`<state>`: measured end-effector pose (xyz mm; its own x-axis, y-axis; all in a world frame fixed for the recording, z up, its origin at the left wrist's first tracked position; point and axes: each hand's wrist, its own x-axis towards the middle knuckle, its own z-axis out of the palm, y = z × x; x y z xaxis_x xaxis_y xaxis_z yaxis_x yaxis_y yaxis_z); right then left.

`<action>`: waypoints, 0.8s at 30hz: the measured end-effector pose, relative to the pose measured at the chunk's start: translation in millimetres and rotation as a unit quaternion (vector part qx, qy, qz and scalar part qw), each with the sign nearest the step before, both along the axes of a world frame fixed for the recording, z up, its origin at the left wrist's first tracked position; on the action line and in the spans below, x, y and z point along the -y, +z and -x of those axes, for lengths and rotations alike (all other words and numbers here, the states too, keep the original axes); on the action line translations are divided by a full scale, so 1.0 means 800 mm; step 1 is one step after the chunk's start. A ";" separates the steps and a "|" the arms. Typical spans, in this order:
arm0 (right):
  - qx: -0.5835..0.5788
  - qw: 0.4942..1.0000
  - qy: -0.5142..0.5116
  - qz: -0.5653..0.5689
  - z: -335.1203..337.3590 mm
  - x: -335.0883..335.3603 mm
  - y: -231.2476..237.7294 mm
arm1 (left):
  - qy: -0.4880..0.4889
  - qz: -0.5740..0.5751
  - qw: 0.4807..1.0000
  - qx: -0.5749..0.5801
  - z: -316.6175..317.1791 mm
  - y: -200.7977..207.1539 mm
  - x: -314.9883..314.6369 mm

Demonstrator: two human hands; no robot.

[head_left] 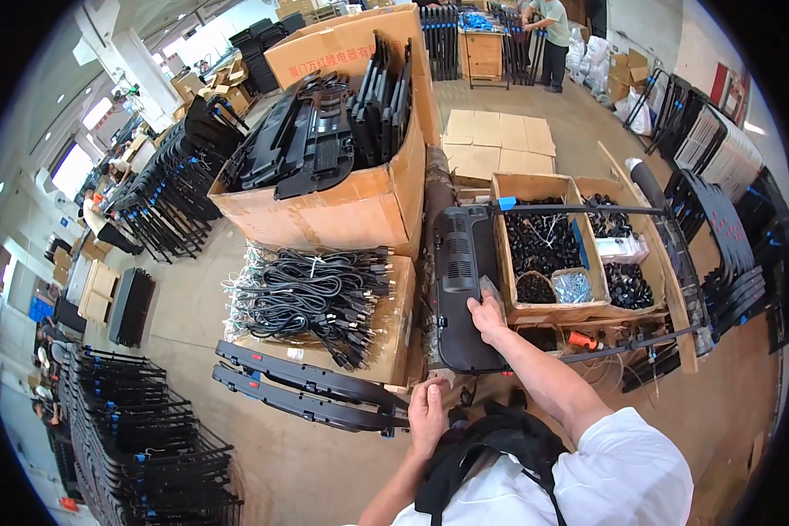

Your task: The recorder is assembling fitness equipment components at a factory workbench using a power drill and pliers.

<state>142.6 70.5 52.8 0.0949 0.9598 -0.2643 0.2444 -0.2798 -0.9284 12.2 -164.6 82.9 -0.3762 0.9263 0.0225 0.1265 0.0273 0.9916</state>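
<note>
A long black plastic cover [461, 329] with vented slots lies lengthwise before me, a black metal frame's bars reaching right from it. My right hand [489, 317] rests on the cover near its right edge, fingers stretched forward; a greyish blur at the fingertips cannot be made out. Beside the cover's near left corner, my left hand [426, 415] is closed with its fingers curled; anything inside is hidden. Two black slotted bars [307, 379] lie left of that hand.
A wooden parts box [548, 309] holds black fittings and silver screws. Bundled black cables [311, 294] lie on a carton at left, below a large carton [359, 206] of black covers. An orange-handled tool [585, 340] lies below the parts box. Stacked frames [162, 438] stand left.
</note>
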 end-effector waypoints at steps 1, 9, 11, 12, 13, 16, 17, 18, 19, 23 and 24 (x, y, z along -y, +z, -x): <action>0.042 0.999 0.016 0.018 0.004 0.011 0.023 | 0.002 -0.006 1.000 -0.001 0.000 -0.001 -0.001; -0.001 0.996 0.062 0.066 -0.040 -0.001 0.005 | -0.023 0.023 0.998 -0.060 -0.035 0.011 -0.069; 0.045 0.991 0.121 0.023 -0.076 -0.010 -0.005 | -0.003 0.039 0.998 -0.053 -0.054 0.028 -0.097; 0.024 0.992 0.112 -0.048 -0.106 -0.012 -0.009 | -0.029 -0.010 0.992 -0.126 -0.065 0.035 -0.116; -0.059 0.989 0.056 -0.121 -0.138 -0.002 -0.021 | -0.060 -0.063 0.977 -0.195 -0.079 0.040 -0.135; -0.165 0.983 0.084 0.003 -0.248 0.039 0.061 | -0.189 -0.034 0.951 -0.243 -0.129 0.052 -0.188; -0.153 0.984 0.083 0.041 -0.292 0.059 0.093 | -0.253 -0.035 0.935 -0.245 -0.153 0.047 -0.210; -0.134 0.986 0.084 0.060 -0.334 0.083 0.104 | -0.323 -0.020 0.912 -0.254 -0.180 0.034 -0.232; -0.118 0.986 0.089 0.077 -0.368 0.106 0.112 | -0.387 -0.006 0.884 -0.264 -0.204 0.013 -0.253; -0.150 0.974 0.019 0.168 -0.449 0.191 0.120 | -0.541 0.018 0.751 -0.378 -0.281 -0.097 -0.317; -0.145 0.973 0.001 0.179 -0.457 0.205 0.113 | -0.582 0.016 0.698 -0.416 -0.283 -0.130 -0.329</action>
<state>508.6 -93.7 143.2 -0.0339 0.8019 -0.5966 -0.0122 -0.5972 -0.8020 238.2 98.4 -20.9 0.7638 0.5978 -0.2436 0.6133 -0.5542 0.5628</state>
